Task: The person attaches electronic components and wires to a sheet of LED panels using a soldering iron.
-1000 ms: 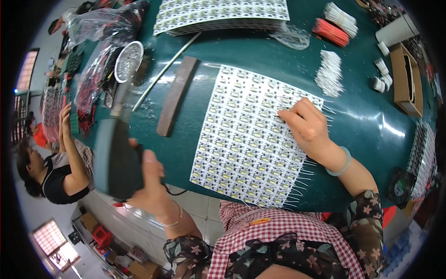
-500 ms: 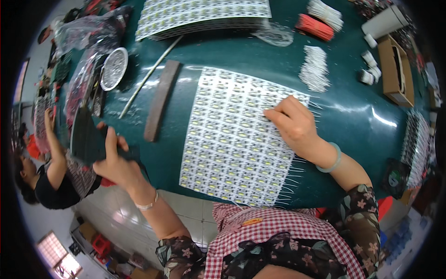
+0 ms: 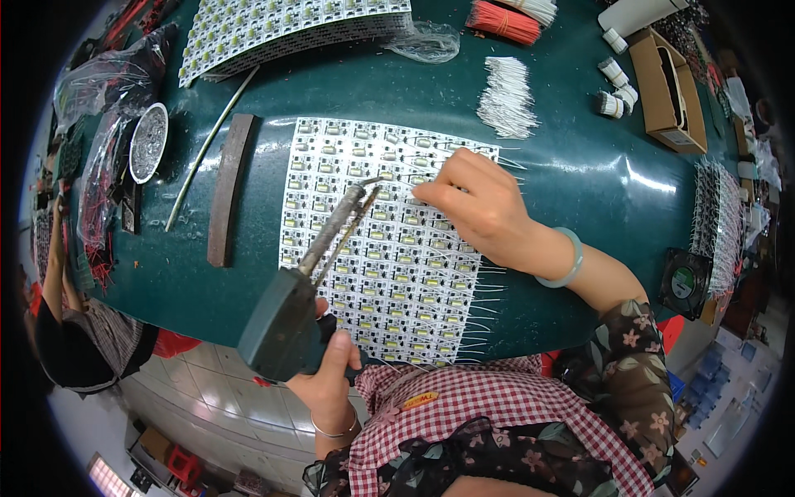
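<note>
A big green counter (image 3: 331, 91) fills most of the frame. In the middle lies a white sheet (image 3: 389, 273) full of little light parts, with thin white wires poking out along its right side. A stack of sheets (image 3: 290, 29) like it sits at the upper left. Left of center, a dark green soldering gun (image 3: 286, 323) leans over the sheet, its thin tip pointing up; I can't tell if the tip touches. The right hand (image 3: 480, 199) is over the sheet's upper right part, fingertips pinched close; what they hold is too small to tell. The left hand (image 3: 331, 377), low in the frame, is wrapped around the gun's handle. A cardboard box (image 3: 654, 116) sits at the upper right. A brown bar (image 3: 232, 190) lies left of the sheet. A pile of short white wires (image 3: 507, 98) lies above it.
</note>
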Demonstrator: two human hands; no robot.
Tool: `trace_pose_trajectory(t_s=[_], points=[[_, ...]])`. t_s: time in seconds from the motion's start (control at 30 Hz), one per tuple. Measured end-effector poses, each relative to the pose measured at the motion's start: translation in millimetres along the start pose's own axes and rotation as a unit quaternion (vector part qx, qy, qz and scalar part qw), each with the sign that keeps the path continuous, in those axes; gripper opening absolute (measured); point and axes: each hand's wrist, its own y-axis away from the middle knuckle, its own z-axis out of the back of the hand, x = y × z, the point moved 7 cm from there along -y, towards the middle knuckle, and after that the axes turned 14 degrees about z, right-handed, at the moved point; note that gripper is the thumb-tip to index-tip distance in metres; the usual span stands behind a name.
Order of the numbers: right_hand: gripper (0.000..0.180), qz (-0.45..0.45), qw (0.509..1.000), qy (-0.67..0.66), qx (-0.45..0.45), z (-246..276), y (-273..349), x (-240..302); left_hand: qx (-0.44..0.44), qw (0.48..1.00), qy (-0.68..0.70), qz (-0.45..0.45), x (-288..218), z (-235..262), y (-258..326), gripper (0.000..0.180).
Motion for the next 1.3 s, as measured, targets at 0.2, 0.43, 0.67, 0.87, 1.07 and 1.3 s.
trace_pose_trajectory(t_s=[0.2,0.43,0.67,0.87,1.07,1.3], points=[[0.021,0.002,1.0,0.003,0.01,-16.8,11.1,-7.0,0.013,0.998,-0.05,0.034,20.0,3.4,2.4,0.045],[0.022,0.007,1.0,0.003,0.011,-17.9,8.7,-6.9,0.001,0.984,-0.176,-0.04,22.0,8.1,1.4,0.033],[0.02,0.008,1.0,0.007,0.005,-16.3,8.5,-6.6,-0.018,0.98,-0.2,-0.005,22.5,3.9,1.2,0.026],[0.019,0.011,1.0,0.009,0.007,-16.6,8.6,-6.1,-0.01,0.974,-0.225,-0.02,25.0,1.3,-1.3,0.022],[0.02,0.014,1.0,0.011,0.013,-16.5,6.1,-3.4,-0.009,0.973,-0.229,-0.031,23.9,0.7,-0.3,0.019],[0.021,0.015,1.0,0.012,0.008,-17.1,8.9,-4.8,0.0,0.962,-0.272,-0.028,20.9,-1.5,4.5,0.02]])
